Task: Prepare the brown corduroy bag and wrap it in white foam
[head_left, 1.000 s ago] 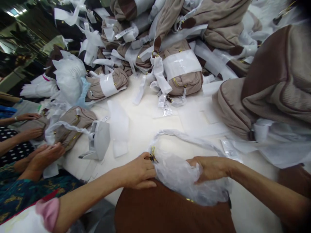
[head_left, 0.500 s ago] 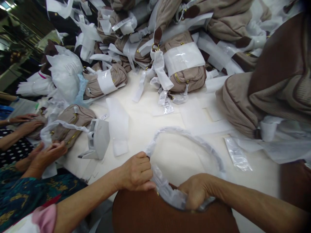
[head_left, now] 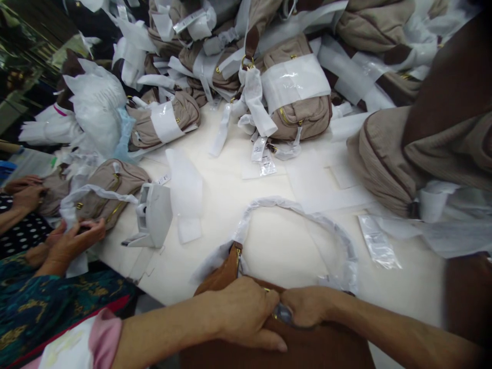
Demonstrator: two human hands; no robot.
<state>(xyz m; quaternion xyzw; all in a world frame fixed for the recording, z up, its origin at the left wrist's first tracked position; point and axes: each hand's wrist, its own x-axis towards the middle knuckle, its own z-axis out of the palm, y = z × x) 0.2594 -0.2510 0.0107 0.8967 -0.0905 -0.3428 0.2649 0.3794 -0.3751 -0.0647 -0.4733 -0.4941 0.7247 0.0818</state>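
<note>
At the bottom centre of the frame, the left hand (head_left: 246,315) lay curled over the top edge of the brown bag (head_left: 307,348), fingers closed on it. The right hand (head_left: 307,306) met it, pinching shut on something small, possibly the zip pull. The wrapped strap (head_left: 303,212) arched above on the table (head_left: 269,246). Holding the bag's edge firm would likely keep the pull steady.

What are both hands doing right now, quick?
Left hand: closed on the top edge of the brown bag.
Right hand: closed at the same edge, pinching crumpled plastic wrap there.
</note>
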